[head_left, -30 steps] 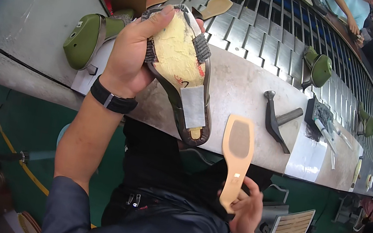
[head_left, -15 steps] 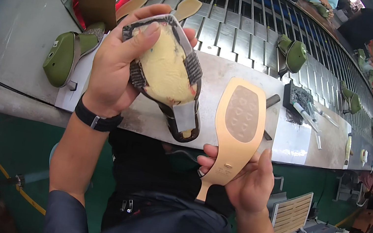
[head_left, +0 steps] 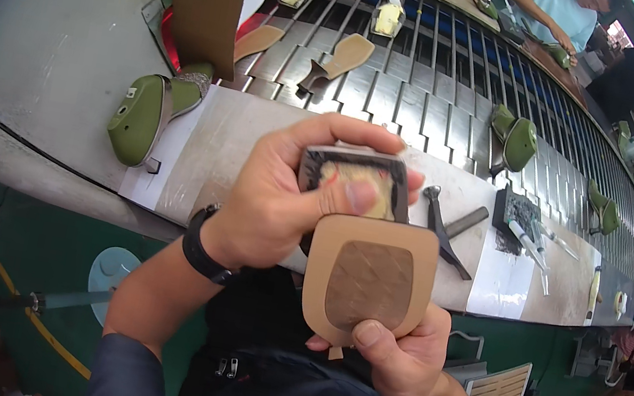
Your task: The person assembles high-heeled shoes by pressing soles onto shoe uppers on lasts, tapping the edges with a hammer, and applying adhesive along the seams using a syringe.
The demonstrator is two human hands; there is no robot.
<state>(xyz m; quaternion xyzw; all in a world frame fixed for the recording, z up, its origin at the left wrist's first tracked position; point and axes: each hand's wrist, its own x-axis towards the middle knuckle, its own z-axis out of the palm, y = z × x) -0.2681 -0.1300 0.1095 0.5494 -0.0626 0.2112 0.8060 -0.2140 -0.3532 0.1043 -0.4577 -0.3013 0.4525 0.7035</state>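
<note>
Sole-fitting, mid-frame: left hand (head_left: 270, 198) gripping shoe (head_left: 353, 183), right hand (head_left: 391, 355) pinching tan sole (head_left: 369, 279); best aligned edge-to-edge before pressing.

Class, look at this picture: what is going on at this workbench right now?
A person at a shoe assembly line holds a shoe upper on its last in the left hand, bottom side facing up. The right hand presses a tan sole up against it, so the sole overlaps the shoe's lower end. On the bench beyond lie a green last, a hammer and brushes, with more soles and shoes on the slatted conveyor.
</note>
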